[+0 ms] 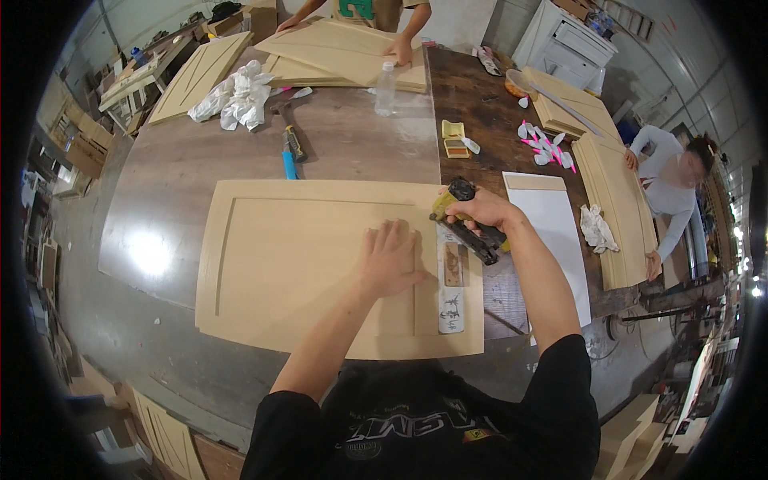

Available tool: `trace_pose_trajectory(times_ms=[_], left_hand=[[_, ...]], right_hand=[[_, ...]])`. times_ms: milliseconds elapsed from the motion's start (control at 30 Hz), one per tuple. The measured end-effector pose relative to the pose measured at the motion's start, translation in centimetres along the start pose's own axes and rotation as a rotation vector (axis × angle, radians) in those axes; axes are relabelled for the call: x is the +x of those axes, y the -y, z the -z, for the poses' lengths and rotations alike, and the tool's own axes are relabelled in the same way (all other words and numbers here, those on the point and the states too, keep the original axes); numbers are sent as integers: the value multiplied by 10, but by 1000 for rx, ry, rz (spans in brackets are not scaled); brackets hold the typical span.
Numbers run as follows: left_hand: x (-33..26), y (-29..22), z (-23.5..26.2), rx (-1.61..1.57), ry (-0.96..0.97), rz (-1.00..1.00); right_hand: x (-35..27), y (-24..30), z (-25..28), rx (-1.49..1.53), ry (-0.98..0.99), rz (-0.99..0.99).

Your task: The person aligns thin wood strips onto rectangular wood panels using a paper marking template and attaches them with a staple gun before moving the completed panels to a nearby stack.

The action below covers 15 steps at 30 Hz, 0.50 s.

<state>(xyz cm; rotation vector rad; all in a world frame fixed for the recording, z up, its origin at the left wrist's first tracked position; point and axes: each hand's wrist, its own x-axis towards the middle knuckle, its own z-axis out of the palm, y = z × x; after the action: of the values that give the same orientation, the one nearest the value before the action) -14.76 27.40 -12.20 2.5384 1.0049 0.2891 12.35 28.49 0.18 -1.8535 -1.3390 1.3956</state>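
Head view, yel/blk tool (467, 238) in R grip (489, 210), panel (312, 256) under L grip (388, 262)

1) Nail gun (475, 245): handle mostly hidden by the right grip (483, 210)
2) Cream panel (312, 264): patch under the left grip (388, 262) covered
3) Far co-worker (388, 14): head cut off by the top edge
4) Black shirt (424, 440): cut off by the lower edge
5) Marks (450, 304) on the white strip (451, 326): too small to tell
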Motion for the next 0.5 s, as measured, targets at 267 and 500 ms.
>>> trace_pose_trajectory(times_ms=[267, 500], left_hand=[[1, -2, 3, 1, 34, 4], [2, -3, 3, -6, 52, 24]], right_hand=[[15, -16, 5, -115, 57, -142], [16, -7, 3, -136, 72, -135]])
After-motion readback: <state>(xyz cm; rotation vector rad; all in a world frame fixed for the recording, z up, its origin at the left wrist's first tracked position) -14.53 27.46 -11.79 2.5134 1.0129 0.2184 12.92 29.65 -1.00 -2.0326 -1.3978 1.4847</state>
